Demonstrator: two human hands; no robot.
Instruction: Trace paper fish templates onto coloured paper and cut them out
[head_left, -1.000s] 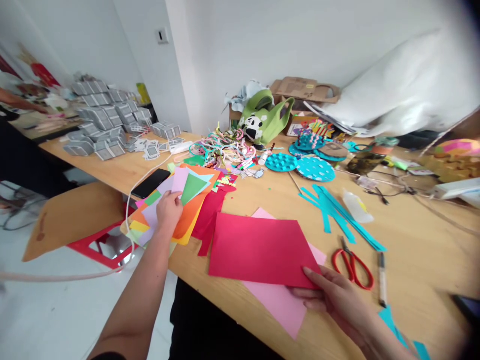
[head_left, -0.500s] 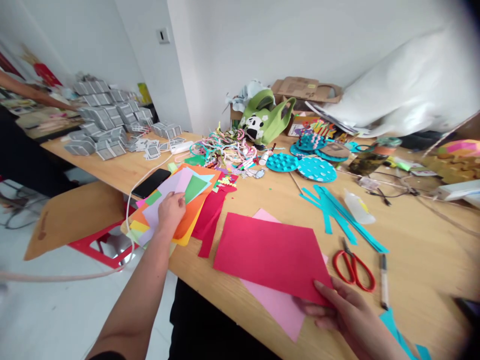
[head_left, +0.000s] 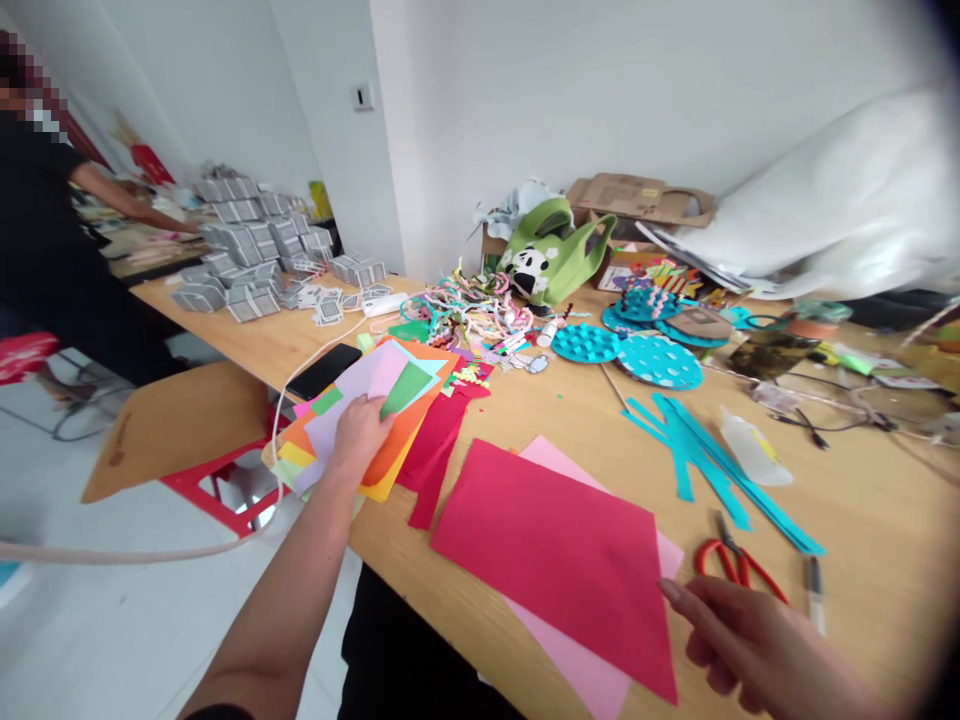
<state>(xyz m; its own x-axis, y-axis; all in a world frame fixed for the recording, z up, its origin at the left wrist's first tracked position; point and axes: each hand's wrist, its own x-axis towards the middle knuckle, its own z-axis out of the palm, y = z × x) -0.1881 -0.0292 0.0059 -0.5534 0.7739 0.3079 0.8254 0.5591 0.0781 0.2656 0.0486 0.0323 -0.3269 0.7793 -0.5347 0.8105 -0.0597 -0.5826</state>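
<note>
My left hand (head_left: pixel 361 432) is closed on the edge of pale purple and green sheets (head_left: pixel 411 388), above a stack of coloured paper (head_left: pixel 386 470) at the table's left. Near the front edge, a red sheet (head_left: pixel 559 560) lies over a pink sheet (head_left: pixel 574 660). My right hand (head_left: pixel 731 640) is at the red sheet's right edge, thumb tip close to it and the other fingers curled, with a gap between. Red-handled scissors (head_left: pixel 739 565) and a marker (head_left: pixel 816 595) lie just behind this hand, partly covered by it.
Blue strips (head_left: pixel 694 455), a glue bottle (head_left: pixel 754 450) and decorated blue discs (head_left: pixel 660 360) lie farther back. Pipe cleaners (head_left: pixel 472 315) are heaped beside a green bag (head_left: pixel 559 255). A phone (head_left: pixel 324 371) and grey boxes (head_left: pixel 244 245) are left; a person (head_left: pixel 45 210) stands beyond.
My right hand has let go of the red sheet, which now lies lower over the pink one. My left hand stays at the coloured papers. The view has shifted, showing more of the person.
</note>
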